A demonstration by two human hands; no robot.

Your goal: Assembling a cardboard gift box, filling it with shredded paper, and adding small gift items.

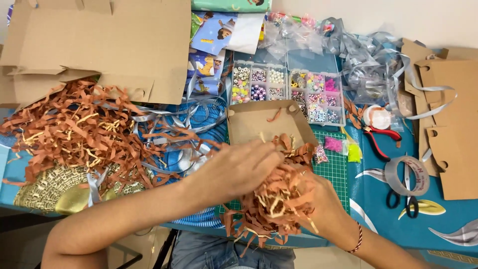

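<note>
A flattened cardboard sheet point(99, 45) covers the upper left of the table, and more folded cardboard pieces point(450, 124) lie along the right edge. Below the big sheet spreads a wide heap of brown and cream shredded paper point(74, 129), tangled with grey ribbon over a blue striped fabric point(204, 117).

In the middle sits a small open cardboard box point(259, 122), one brown strip lying on its floor. Its near edge is hidden by a bundle of shredded paper point(279, 199), which is caught between the two hands just in front of the box. The left hand point(239, 167) lies flat on top of the bundle's left part, fingers stretched toward the box and loosely together, pressing down. The right hand point(326, 206) cups the bundle from below and from the right, fingers curled into the strips and mostly buried; a red thread bracelet point(357, 239) circles its wrist. Loose strips hang off the bundle toward the person's lap.

Behind the box stand two clear bead organisers point(286, 89). To the right lie a roll of clear tape point(408, 175), black-handled scissors point(404, 199) and red-handled pliers point(381, 139). Small packets of pink and yellow beads point(343, 147) rest on the green cutting mat point(333, 172).
</note>
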